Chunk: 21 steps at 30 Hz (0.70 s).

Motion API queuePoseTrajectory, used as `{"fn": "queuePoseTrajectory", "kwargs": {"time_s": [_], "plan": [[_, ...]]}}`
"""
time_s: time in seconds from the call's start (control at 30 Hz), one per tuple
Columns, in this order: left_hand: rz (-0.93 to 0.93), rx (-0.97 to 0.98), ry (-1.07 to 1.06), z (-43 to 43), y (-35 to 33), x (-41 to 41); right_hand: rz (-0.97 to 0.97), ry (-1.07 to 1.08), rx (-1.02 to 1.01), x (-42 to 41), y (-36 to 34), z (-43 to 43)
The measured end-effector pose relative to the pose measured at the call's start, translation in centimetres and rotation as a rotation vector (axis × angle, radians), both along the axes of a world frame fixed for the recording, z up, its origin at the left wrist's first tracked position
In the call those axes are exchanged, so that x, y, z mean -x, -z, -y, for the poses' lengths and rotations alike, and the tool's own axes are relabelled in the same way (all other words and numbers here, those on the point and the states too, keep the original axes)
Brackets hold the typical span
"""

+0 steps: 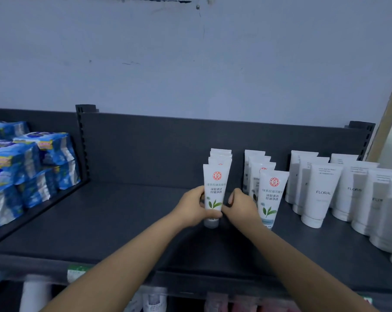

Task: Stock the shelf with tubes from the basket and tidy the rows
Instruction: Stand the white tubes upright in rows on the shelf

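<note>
A white green-leaf tube (215, 188) stands cap-down at the front of a row of like tubes (221, 156) on the dark shelf (114, 221). My left hand (194, 207) grips its lower left side, thumb across the front. My right hand (241, 204) pinches its lower right edge. A second row of the same tubes (270, 194) stands just right of my right hand. The basket is out of view.
Rows of white FLORAL tubes (323, 194) fill the shelf's right end. Blue wrapped packs (28, 170) are stacked on the neighbouring shelf at left, past an upright divider (81, 143). The shelf's front lip (190, 282) runs below my forearms, with more goods on the level beneath.
</note>
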State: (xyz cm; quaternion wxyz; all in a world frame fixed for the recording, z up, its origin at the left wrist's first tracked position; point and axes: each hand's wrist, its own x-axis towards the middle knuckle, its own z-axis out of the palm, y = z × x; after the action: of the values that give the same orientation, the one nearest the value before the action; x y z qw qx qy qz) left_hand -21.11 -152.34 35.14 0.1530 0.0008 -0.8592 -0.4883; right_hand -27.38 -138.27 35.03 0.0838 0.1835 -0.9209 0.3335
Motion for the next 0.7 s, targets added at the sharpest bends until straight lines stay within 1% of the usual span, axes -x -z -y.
{"fn": "queuePoseTrajectory", "kwargs": {"time_s": [0.1, 0.2, 0.33, 0.47, 0.57, 0.63, 0.7], "plan": [[0.008, -0.001, -0.029, 0.2, 0.2, 0.5, -0.059, -0.031, -0.025, -1.0, 0.3, -1.2], [0.026, 0.042, -0.044, 0.0, 0.4, 0.6, -0.092, -0.055, -0.013, -2.8, 0.6, -1.9], [0.054, 0.073, -0.039, -0.4, 0.5, 0.1, -0.096, -0.068, 0.014, -4.9, 0.9, -2.2], [0.123, 0.21, -0.078, 0.6, -0.1, -2.1, -0.139, -0.107, -0.03, -7.0, 0.9, -1.8], [0.101, 0.306, -0.141, 3.1, -0.7, -5.6, -0.209, -0.165, -0.017, -9.5, 0.4, 0.5], [0.066, 0.395, -0.205, 5.4, -1.1, -8.8, -0.331, -0.258, -0.004, -11.5, 0.4, 3.2], [0.033, 0.503, -0.313, 8.5, -1.3, -12.8, -0.384, -0.367, -0.011, -14.0, 0.6, 6.8]]}}
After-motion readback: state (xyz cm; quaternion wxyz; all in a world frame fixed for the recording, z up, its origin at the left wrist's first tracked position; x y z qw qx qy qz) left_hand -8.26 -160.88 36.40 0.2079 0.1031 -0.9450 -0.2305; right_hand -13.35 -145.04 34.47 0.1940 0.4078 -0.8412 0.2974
